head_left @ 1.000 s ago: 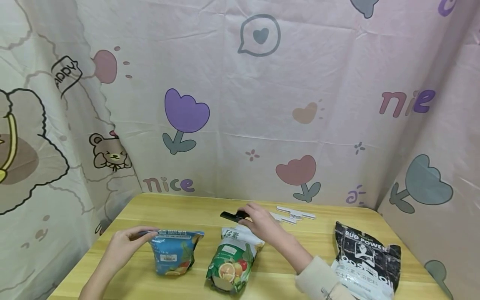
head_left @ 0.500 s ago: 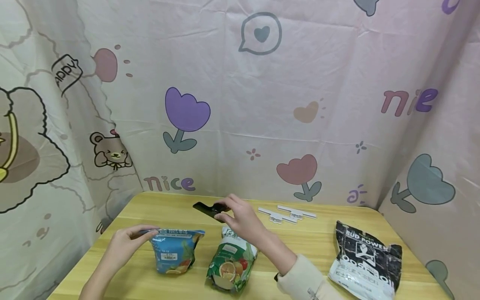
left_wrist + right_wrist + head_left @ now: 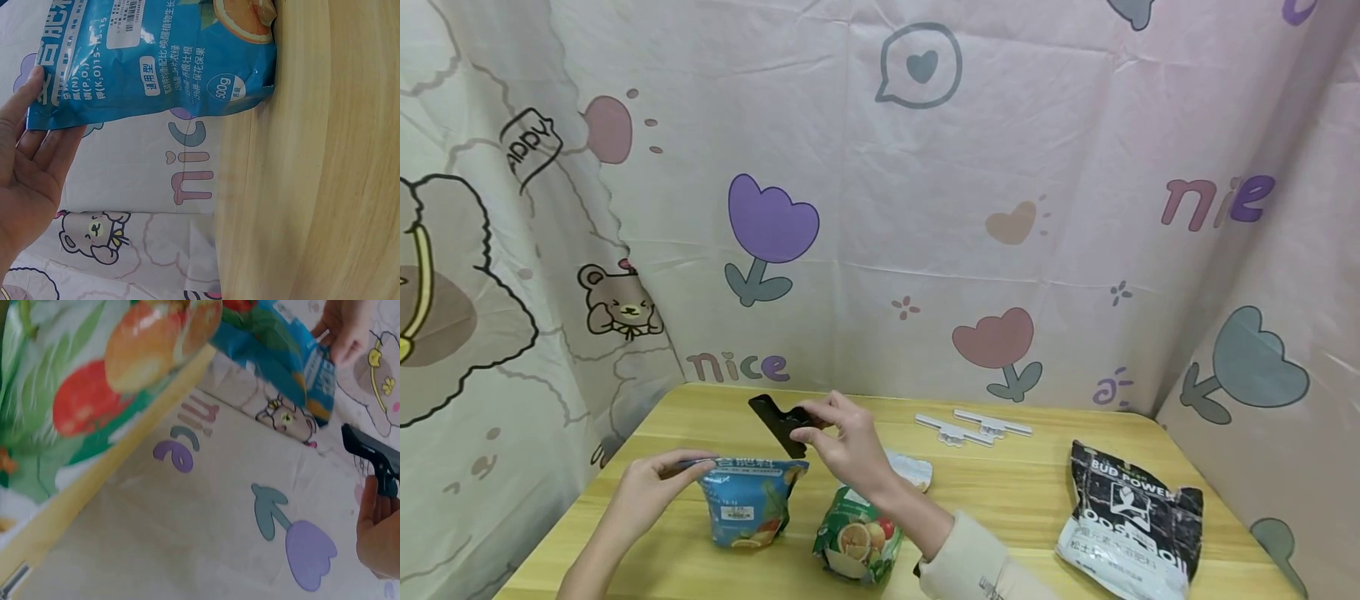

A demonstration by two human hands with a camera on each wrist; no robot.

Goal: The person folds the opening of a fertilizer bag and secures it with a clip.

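A blue fertilizer bag [image 3: 745,504] with fruit pictures stands upright on the table at the left. My left hand [image 3: 651,492] pinches its top left corner between thumb and fingers, as the left wrist view also shows. Above and just behind the bag's top edge, my right hand [image 3: 842,437] holds a black bag clip [image 3: 777,427] by its grip, the long bar slanting down to the right. In the right wrist view the black clip [image 3: 370,450] is apart from the blue bag [image 3: 284,353]. My right forearm partly covers a green fertilizer bag [image 3: 859,533].
Two white clips [image 3: 955,430] lie near the table's back edge. A black and white bag [image 3: 1131,517] lies at the right. The wooden table [image 3: 1000,492] is enclosed by a printed cloth [image 3: 887,208] at the back and sides.
My right hand has lifted the black clip from behind the green bag and carried it left toward the blue bag's top, turning it steeper. The left hand has stayed on the blue bag.
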